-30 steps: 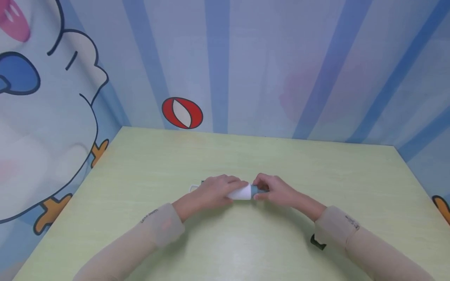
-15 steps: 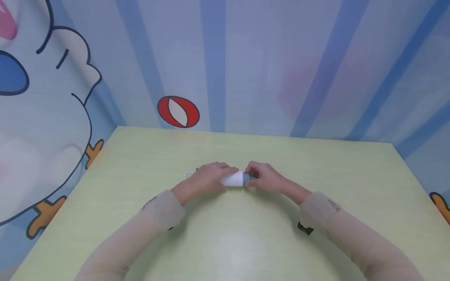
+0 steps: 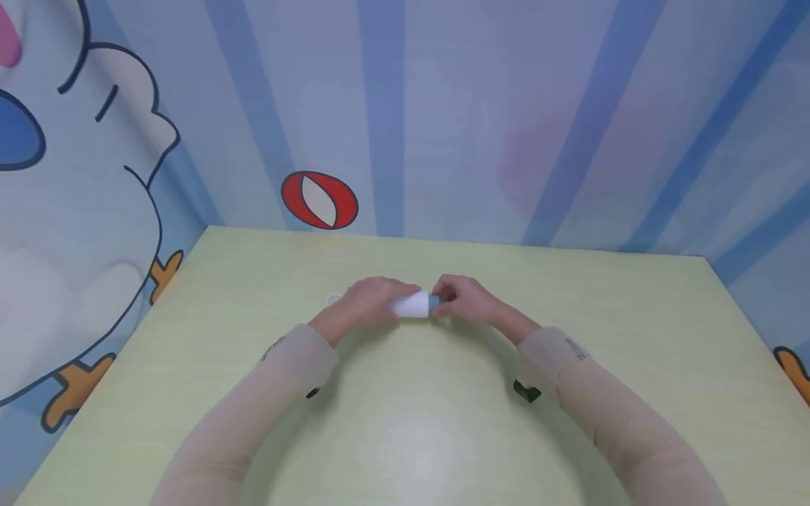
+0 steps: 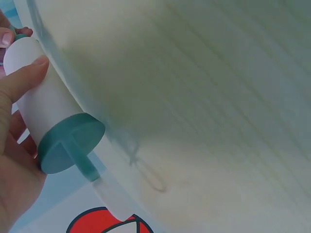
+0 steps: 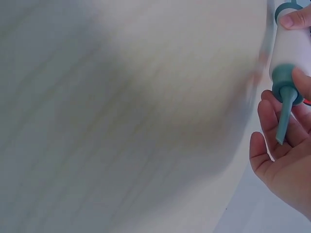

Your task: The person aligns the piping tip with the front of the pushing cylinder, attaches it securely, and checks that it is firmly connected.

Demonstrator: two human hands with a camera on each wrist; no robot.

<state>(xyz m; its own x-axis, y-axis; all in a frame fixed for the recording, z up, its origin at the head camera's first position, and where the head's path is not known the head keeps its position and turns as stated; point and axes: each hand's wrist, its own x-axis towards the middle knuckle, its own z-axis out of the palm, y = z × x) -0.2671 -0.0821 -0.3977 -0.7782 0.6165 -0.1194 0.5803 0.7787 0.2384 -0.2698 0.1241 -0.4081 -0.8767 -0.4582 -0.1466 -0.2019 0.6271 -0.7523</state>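
Note:
A toy syringe [image 3: 411, 304] with a white barrel and teal ends is held crosswise between both hands, close over the table. My left hand [image 3: 367, 302] grips the barrel, its thumb laid along the white side in the left wrist view. Beyond that hand sticks out a teal end flange [image 4: 73, 141] with a plunger rod [image 4: 85, 165], teal then white. My right hand [image 3: 471, 299] has its thumb and fingers at the teal collar, around the tapered nozzle [image 5: 285, 114], which points toward its palm. Part of the barrel is hidden by the left hand.
The pale yellow-green table [image 3: 411, 422] ends at a back wall [image 3: 468, 126] striped in blue, with a red and white ball printed low on it. A printed cartoon animal [image 3: 69, 232] covers the left wall. The syringe's looped shadow [image 4: 150, 177] falls on the tabletop.
Both hands have carried the syringe away from the body toward the table's back, and slightly left. Their hold looks the same. The head view has shifted a little.

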